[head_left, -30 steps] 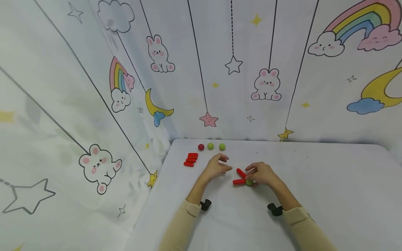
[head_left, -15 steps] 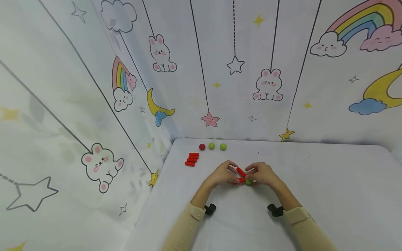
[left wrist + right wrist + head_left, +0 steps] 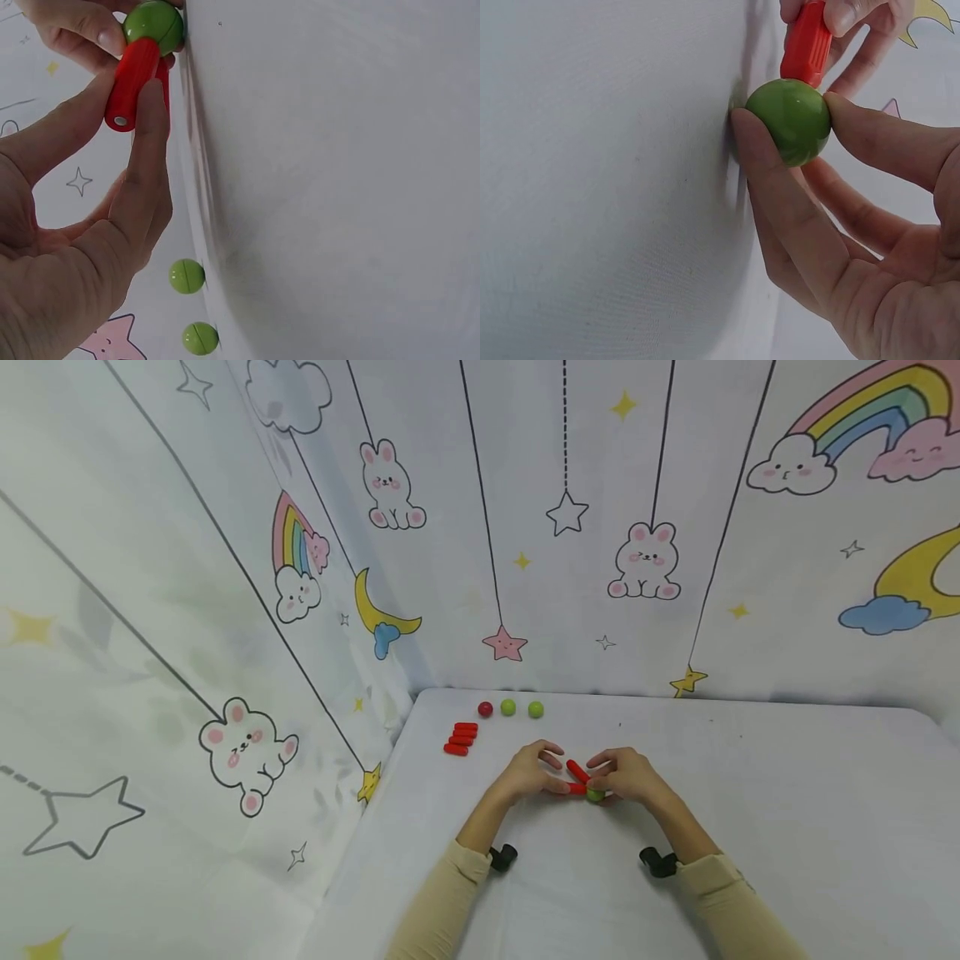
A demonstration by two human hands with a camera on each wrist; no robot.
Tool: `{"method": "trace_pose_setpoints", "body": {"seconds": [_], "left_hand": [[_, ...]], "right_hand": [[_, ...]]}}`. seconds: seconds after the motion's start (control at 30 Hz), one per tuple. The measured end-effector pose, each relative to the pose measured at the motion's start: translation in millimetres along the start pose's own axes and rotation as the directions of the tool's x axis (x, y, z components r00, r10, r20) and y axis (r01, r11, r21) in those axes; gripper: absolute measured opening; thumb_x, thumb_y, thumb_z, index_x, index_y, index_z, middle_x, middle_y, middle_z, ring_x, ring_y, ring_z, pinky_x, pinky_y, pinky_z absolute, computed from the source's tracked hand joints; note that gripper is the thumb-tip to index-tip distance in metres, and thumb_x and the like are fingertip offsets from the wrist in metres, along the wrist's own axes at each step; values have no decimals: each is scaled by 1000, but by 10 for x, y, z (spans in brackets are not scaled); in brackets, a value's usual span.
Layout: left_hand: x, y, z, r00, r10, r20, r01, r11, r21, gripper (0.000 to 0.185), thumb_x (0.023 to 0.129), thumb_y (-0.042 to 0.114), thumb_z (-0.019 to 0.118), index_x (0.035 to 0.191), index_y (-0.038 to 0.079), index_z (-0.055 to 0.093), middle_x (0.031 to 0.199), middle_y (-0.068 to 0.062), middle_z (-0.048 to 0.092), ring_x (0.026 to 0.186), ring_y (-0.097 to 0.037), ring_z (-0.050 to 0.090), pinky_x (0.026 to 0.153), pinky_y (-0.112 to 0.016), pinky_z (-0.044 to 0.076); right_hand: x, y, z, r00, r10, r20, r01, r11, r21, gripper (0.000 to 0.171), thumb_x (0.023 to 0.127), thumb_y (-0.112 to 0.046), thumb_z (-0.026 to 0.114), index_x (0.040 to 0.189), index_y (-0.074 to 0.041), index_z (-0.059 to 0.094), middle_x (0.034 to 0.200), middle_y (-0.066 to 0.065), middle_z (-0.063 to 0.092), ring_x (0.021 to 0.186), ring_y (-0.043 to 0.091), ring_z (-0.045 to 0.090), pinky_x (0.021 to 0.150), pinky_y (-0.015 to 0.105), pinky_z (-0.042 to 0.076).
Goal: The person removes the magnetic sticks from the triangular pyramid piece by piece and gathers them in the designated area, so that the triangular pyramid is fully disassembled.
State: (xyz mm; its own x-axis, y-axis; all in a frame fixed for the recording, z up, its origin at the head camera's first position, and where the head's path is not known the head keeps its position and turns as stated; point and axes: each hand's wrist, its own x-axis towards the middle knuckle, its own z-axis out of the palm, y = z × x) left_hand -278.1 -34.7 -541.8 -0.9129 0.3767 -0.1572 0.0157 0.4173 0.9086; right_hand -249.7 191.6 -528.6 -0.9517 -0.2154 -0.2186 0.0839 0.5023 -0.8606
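My right hand (image 3: 628, 775) pinches a green ball (image 3: 789, 120) between thumb and fingers, low over the table. A red ribbed rod (image 3: 135, 82) with a small metal disc in its end meets that ball. The thumb and index finger of my left hand (image 3: 532, 770) pinch this rod near its free end. A second red rod (image 3: 577, 771) slants away from the ball toward the back; in the left wrist view it is mostly hidden behind the first rod and my fingers.
At the table's back left stand a dark red ball (image 3: 485, 709) and two green balls, a light green ball (image 3: 536, 710) being the rightmost. Several red rods (image 3: 461, 739) lie side by side in front of them. A printed curtain (image 3: 480, 527) hangs behind the white table (image 3: 787, 827).
My left hand has come forward and right from above the table and now grips the red rod left of the ball. The right hand stays on the green ball.
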Motion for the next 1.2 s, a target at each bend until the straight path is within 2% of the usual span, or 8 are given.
{"method": "trace_pose_setpoints", "body": {"seconds": [0.3,0.43,0.6,0.77,0.9,1.07,1.2], "left_hand": [[11,-32,-3,1000,-22,-23,22,999,27,74,77,8,93,142,11,58,117,-7,68,92,-19,63,76,-31,54],[-21,-2,-78,999,-24,-38,24,999,21,74,77,6,92,143,11,58,125,-11,66,95,-20,64,78,-32,55],[-86,16,-324,997,-24,-77,19,997,-71,73,79,4,90,144,7,56,134,-19,62,95,-21,68,82,-34,57],[-166,-66,-583,994,-31,-109,13,986,-164,66,83,8,88,142,5,57,139,-24,57,90,-23,74,89,-37,59],[-242,-119,-754,992,-28,-126,6,986,-168,63,85,11,88,140,7,58,140,-25,57,89,-25,76,91,-39,58],[-320,-173,-983,988,-23,-152,6,993,-114,62,84,15,89,139,12,60,142,-27,55,97,-25,73,90,-38,58],[-382,-242,-1177,987,-15,-160,-1,995,-102,66,84,12,88,142,9,57,143,-29,52,102,-27,72,89,-36,59]], "right_hand": [[18,21,35,1000,22,0,-22,1000,16,40,90,-5,80,125,7,65,104,16,72,87,23,70,68,41,64],[21,35,36,999,34,2,-34,999,23,40,91,-4,79,126,7,65,105,17,71,89,25,70,69,41,64],[11,30,-2,998,56,-9,-56,998,8,39,92,-2,77,128,5,64,107,17,70,92,26,70,70,40,64],[4,21,-20,999,43,-2,-43,999,-6,39,92,-4,77,127,6,64,108,17,70,93,27,70,71,40,64],[-5,33,-12,999,34,2,-34,999,6,39,91,-4,79,126,7,65,107,17,70,91,25,70,70,41,64],[-12,36,0,1000,30,-2,-30,1000,3,39,90,-5,80,124,6,66,106,16,71,90,24,70,70,41,64],[-10,46,-1,1000,14,-5,-14,1000,-11,37,90,-5,80,124,6,66,105,15,71,90,24,70,70,41,64]]}}
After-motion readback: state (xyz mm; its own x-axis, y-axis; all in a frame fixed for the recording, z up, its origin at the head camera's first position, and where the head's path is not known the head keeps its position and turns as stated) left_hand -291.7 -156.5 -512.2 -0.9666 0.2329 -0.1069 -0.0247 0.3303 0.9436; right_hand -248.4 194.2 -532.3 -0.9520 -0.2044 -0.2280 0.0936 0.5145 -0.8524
